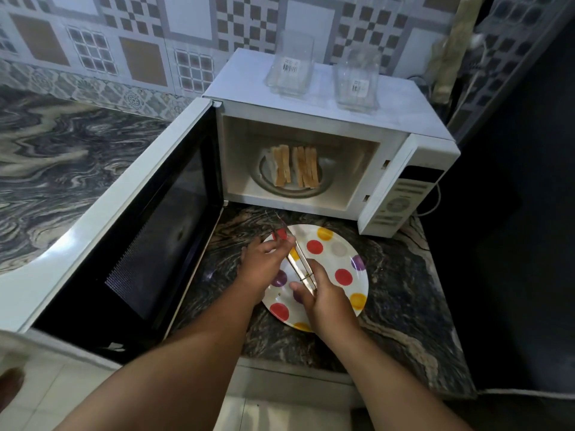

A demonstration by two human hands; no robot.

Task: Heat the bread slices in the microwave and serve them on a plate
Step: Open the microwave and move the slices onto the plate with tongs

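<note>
Fingers [281,244] of both hands curled round metal tongs [300,265], above the dotted plate [339,248].

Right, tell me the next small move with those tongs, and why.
Probably reach the thin metal tongs into the open white microwave and grip one toasted bread slice. Both hands, left and right, hold the tongs over the polka-dot plate, which carries no bread, while the slices stand on the glass turntable.
</note>
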